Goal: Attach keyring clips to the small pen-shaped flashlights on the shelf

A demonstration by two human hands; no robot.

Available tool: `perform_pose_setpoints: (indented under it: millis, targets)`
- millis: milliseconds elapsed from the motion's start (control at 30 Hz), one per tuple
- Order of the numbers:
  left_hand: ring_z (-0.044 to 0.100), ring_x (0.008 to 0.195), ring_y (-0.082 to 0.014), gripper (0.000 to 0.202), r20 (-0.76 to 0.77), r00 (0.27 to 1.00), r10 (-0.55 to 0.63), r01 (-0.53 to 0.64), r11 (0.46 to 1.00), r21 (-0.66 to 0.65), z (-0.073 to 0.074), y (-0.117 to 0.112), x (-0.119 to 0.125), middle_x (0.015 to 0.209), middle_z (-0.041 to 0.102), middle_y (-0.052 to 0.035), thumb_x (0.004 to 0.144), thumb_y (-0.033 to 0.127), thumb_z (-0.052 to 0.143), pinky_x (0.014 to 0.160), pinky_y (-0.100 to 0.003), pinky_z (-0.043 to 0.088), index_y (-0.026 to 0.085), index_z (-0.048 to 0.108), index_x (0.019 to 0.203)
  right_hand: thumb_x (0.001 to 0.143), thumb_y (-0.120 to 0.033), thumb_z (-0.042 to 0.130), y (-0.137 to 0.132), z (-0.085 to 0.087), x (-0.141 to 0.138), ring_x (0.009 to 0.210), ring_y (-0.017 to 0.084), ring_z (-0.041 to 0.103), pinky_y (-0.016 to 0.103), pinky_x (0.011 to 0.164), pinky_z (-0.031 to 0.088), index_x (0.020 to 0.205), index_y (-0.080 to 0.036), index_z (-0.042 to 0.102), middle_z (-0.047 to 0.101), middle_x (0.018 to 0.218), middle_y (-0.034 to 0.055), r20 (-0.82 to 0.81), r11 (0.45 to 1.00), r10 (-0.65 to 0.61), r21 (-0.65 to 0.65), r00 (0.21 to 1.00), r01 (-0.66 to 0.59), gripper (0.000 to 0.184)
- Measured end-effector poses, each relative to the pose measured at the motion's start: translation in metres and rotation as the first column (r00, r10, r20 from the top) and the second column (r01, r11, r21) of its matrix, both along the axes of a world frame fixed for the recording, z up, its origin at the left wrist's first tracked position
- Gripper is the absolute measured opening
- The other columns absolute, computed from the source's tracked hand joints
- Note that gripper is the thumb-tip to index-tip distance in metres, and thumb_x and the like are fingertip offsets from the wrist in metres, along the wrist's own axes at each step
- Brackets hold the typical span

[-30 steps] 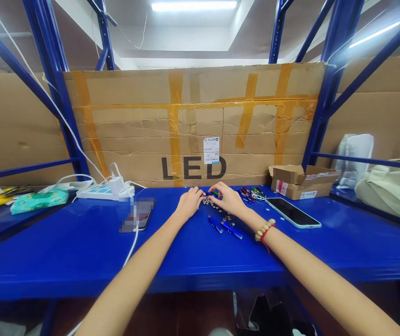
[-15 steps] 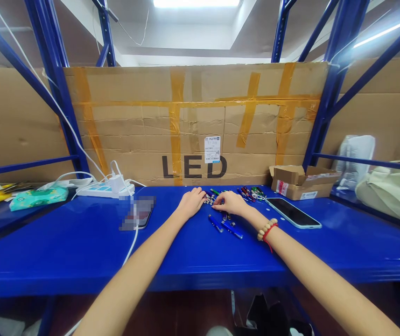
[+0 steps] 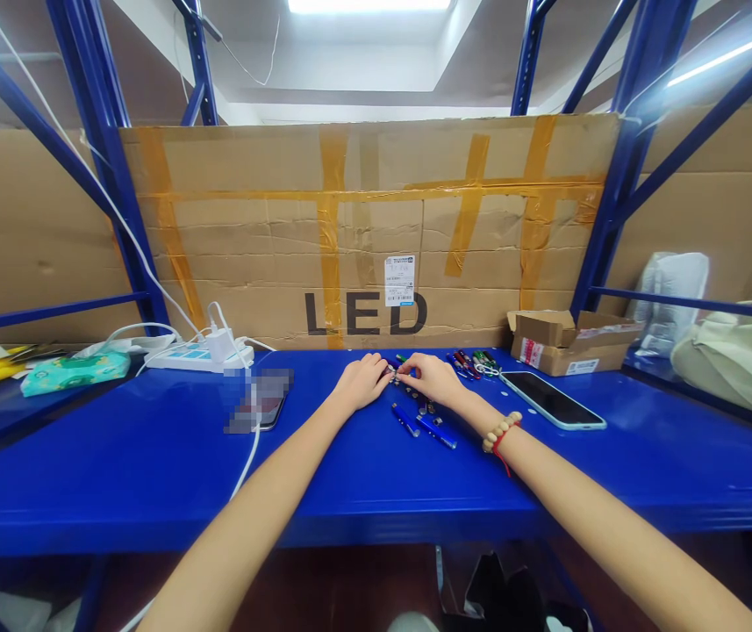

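Note:
My left hand (image 3: pixel 363 382) rests palm down on the blue table, its fingers together and bent at a small cluster of metal bits. My right hand (image 3: pixel 433 379) pinches thumb and forefinger over the same cluster, close to the left fingertips. What lies in either grasp is too small and covered to make out. Just below the hands are two slim blue tubes (image 3: pixel 437 432) with silvery ends. Small metal clasps (image 3: pixel 426 406) show beneath the right palm. Beyond that hand are red, purple and green tubes (image 3: pixel 464 364) with metal rings (image 3: pixel 486 369).
A phone (image 3: pixel 552 400) lies right of my right hand, before an open carton (image 3: pixel 569 342). At left are a partly blurred dark phone (image 3: pixel 274 399), a power strip (image 3: pixel 184 355) with white cables and a teal packet (image 3: pixel 76 372). A large cardboard sheet (image 3: pixel 270 254) stands behind.
My right hand has shifted slightly away from me and leftward, its fingertips now meeting those of my left hand. The left hand stays nearly in place.

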State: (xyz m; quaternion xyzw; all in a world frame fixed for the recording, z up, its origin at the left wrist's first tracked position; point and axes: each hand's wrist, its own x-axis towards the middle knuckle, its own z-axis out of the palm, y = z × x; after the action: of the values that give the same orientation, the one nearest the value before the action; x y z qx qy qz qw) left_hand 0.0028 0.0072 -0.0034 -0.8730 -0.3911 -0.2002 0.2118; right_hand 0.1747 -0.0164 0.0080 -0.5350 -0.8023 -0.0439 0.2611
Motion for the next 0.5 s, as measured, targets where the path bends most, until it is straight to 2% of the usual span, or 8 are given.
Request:
perform_pose_setpoints:
  millis: [100,200,367,500]
  targets:
    - [0.051,0.086,-0.0171,0.029,0.001,1.000,-0.002,0.002,1.000,-0.006,0.0006,-0.0011,0.0000,0.091,0.056,-0.0051,0.089,0.035,0.030,0.070,-0.028,0.041,0.017,0.052,0.085,0.079,-0.033,0.053,-0.0017,0.0032,-0.0024,0.064,0.011,0.054,0.022,0.055,0.036,0.081,-0.022,0.066,0.063,0.081,0.0013,-0.095,0.990,0.034,0.136,0.995,-0.021,0.017]
    - [0.051,0.087,-0.0169,0.028,0.003,1.000,0.007,-0.007,1.000,-0.014,0.0008,-0.0015,0.0002,0.091,0.056,-0.0053,0.089,0.034,0.030,0.070,-0.028,0.041,0.017,0.052,0.086,0.081,-0.032,0.051,-0.0010,0.0037,-0.0044,0.060,0.009,0.051,0.022,0.057,0.038,0.083,-0.021,0.066,0.061,0.079,0.0020,-0.167,0.967,0.128,0.240,0.978,-0.085,0.019]
    - [0.051,0.088,-0.0171,0.026,0.019,1.000,0.024,-0.024,0.999,-0.028,-0.0001,0.0005,-0.0002,0.093,0.057,-0.0060,0.090,0.030,0.029,0.071,-0.028,0.041,0.016,0.051,0.090,0.081,-0.031,0.051,0.0024,-0.0007,-0.0057,0.059,0.009,0.050,0.021,0.056,0.039,0.086,-0.020,0.066,0.060,0.080,0.0025,-0.133,0.937,0.276,0.258,0.952,-0.236,0.019]
    - [0.051,0.089,-0.0173,0.025,0.009,1.000,0.024,-0.024,0.999,-0.032,-0.0006,0.0018,-0.0005,0.094,0.057,-0.0060,0.090,0.030,0.030,0.073,-0.028,0.041,0.017,0.051,0.092,0.081,-0.029,0.052,0.0023,-0.0016,-0.0059,0.058,0.009,0.050,0.021,0.054,0.037,0.088,-0.020,0.068,0.061,0.081,0.0028,-0.124,0.939,0.270,0.254,0.955,-0.233,0.020]
